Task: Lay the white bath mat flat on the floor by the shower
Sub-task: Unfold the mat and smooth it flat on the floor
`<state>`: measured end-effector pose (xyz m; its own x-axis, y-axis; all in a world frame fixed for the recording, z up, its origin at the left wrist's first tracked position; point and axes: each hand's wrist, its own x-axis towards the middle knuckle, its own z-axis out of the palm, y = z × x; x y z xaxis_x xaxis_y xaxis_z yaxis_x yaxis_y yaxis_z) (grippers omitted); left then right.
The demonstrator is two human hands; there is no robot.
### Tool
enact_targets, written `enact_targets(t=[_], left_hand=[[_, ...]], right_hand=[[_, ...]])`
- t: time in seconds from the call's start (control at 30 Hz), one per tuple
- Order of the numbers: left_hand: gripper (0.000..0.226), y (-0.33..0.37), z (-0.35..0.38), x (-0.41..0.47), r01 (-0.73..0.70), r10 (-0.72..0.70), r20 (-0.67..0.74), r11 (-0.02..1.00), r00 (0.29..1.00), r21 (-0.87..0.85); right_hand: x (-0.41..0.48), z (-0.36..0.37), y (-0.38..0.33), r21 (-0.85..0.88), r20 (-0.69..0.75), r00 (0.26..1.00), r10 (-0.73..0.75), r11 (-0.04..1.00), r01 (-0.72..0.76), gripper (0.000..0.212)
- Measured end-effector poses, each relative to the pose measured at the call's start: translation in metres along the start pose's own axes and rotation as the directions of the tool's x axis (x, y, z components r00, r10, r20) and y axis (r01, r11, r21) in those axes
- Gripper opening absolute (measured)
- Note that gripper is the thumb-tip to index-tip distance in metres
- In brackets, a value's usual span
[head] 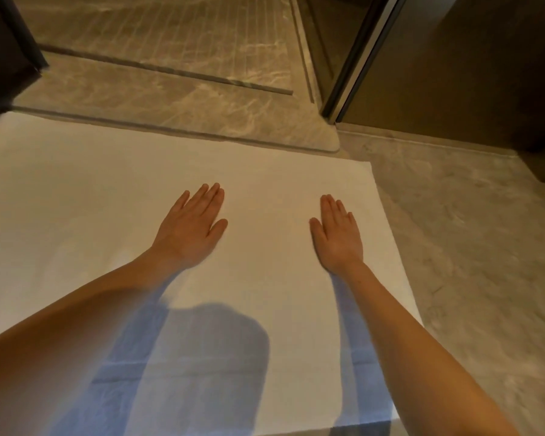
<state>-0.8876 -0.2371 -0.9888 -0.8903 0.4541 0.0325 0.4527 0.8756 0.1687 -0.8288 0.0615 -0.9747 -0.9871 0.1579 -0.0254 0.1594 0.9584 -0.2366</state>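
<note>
The bath mat [92, 199] is plain white, tinted warm cream toward its far edge and crossed near its close edge by a blue-grey shadow [202, 357]. The floor [469, 247] beside it is grey-beige stone with pale cloudy veining. The shower floor [170, 33] is browner stone with white veins and fine parallel grooves, the door frame [362, 58] silver and black, and the wall [469, 64] dark brown.

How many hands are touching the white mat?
2. The left hand lies flat near the middle of the white bath mat; the right hand lies flat nearer its right edge.
</note>
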Motion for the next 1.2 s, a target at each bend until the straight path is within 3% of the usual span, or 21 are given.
enact_targets(t=[0.23, 0.33, 0.47, 0.5, 0.63, 0.73, 0.87, 1.03, 1.2], left_hand=[[0.060, -0.002, -0.012, 0.013, 0.022, -0.026, -0.038, 0.992, 0.999, -0.125], [0.060, -0.005, -0.018, 0.033, -0.014, 0.013, -0.014, 0.998, 1.000, -0.066], [0.060, -0.001, -0.006, 0.026, 0.026, -0.025, 0.020, 0.999, 0.999, -0.038], [0.060, -0.002, -0.005, 0.025, 0.026, -0.026, 0.009, 0.999, 1.000, -0.032], [0.059, -0.002, -0.006, 0.028, 0.025, -0.025, -0.008, 0.999, 1.000, -0.022], [0.059, -0.002, -0.005, 0.027, 0.024, -0.024, -0.003, 0.999, 1.000, -0.028], [0.060, -0.004, -0.004, 0.029, 0.035, -0.035, 0.000, 0.999, 0.999, -0.009], [0.061, -0.005, -0.003, 0.028, 0.023, -0.023, 0.007, 1.000, 1.000, -0.018], [0.060, -0.004, -0.006, 0.026, 0.032, -0.032, 0.048, 0.999, 0.998, -0.009]], right_hand=[[-0.007, -0.004, 0.024, -0.034, -0.017, 0.998, 0.067, 0.997, -0.068, 0.061], [-0.006, -0.007, 0.023, -0.038, 0.001, 0.999, 0.052, 0.998, -0.052, 0.061], [-0.004, -0.010, -0.005, -0.061, -0.064, 0.984, 0.168, 0.983, -0.171, 0.061], [-0.001, -0.006, -0.026, -0.035, -0.086, 0.985, 0.149, 0.988, -0.152, 0.061], [0.022, 0.021, -0.137, 0.114, -0.024, 0.985, -0.173, 0.978, 0.174, 0.058], [0.039, 0.028, -0.170, 0.137, 0.067, 0.959, -0.276, 0.954, 0.265, 0.058], [0.053, 0.019, -0.100, 0.023, 0.075, 0.960, -0.270, 0.963, 0.269, 0.060], [0.043, -0.011, 0.041, -0.051, 0.021, 0.999, 0.030, 0.998, -0.029, 0.060], [0.035, -0.019, 0.066, -0.086, 0.044, 0.999, 0.020, 0.996, -0.016, 0.061]])
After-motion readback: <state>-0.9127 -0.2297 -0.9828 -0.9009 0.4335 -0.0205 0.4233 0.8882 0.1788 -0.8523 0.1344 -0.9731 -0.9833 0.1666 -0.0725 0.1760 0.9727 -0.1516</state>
